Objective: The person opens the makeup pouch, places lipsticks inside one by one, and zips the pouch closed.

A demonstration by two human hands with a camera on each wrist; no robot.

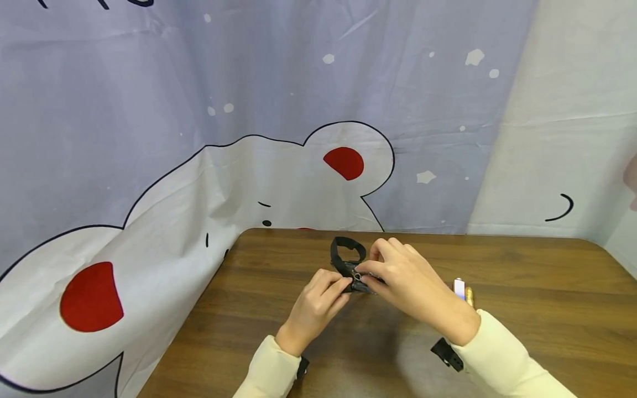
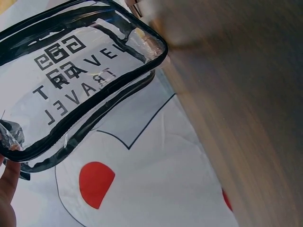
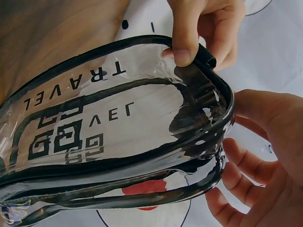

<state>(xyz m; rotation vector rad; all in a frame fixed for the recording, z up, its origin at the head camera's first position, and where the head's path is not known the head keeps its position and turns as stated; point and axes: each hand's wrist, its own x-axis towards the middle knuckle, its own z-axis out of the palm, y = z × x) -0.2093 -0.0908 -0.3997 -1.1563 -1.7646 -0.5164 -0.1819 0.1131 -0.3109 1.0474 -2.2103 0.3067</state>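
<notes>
Between the two hands is a clear travel pouch [image 3: 142, 104] with black trim and "TRAVEL" lettering. A black strap loop [image 1: 334, 255] stands up at its far side in the head view. My left hand [image 1: 318, 301] pinches one end of the pouch; in the right wrist view its thumb [image 3: 182, 56] presses on the clear face near the black edge. At that same end, my right hand [image 1: 405, 282] grips the rim with bent fingers. The left wrist view shows the pouch [image 2: 71, 80] from its other side, with only a bit of the left hand [image 2: 7, 189] visible.
A small white and violet item [image 1: 459, 287] and a gold-coloured item [image 1: 469, 297] lie on the wooden table [image 1: 269, 265], just beyond the right wrist. A cartoon-printed curtain [image 1: 278, 83] hangs behind the table and along its left side.
</notes>
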